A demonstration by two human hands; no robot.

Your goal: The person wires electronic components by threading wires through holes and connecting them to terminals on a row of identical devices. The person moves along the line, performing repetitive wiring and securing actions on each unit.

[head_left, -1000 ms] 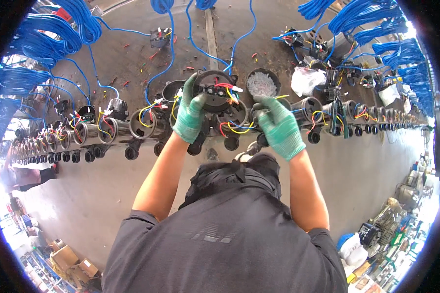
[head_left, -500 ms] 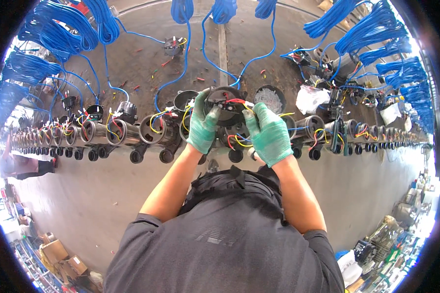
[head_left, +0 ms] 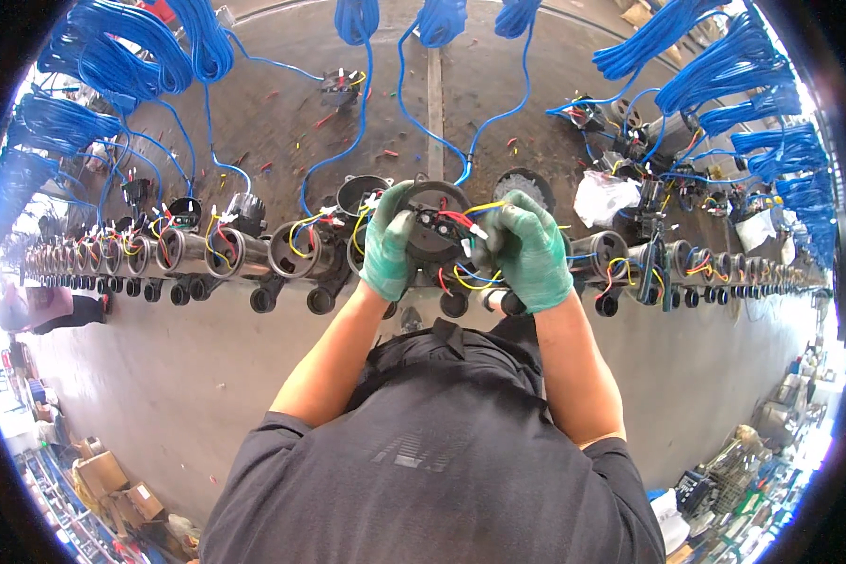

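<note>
My left hand [head_left: 386,246], in a green glove, grips the left rim of a round black cover [head_left: 432,246]. Inside the cover sit a small black terminal part and short red wires [head_left: 455,217] with white connectors. Across from it, my gloved right hand [head_left: 534,252] has its fingers curled and pinched at the end of a yellow wire [head_left: 484,206] that rises from the cover. Below the cover, loose blue, yellow and red wires hang over a metal cylinder, which my hands and the cover partly hide.
A long row of metal cylinders [head_left: 291,248] with black pipe ends lines the bench's near edge. Coiled blue cables [head_left: 724,77] lie around the bench [head_left: 282,122]. Behind my right hand stands a bowl [head_left: 547,191] of clear small pieces; a white plastic bag [head_left: 607,197] lies right of it.
The cover has tilted, showing more of its inside. My right hand has turned, its fingers curling in, and the yellow wire is now stretched toward them.
</note>
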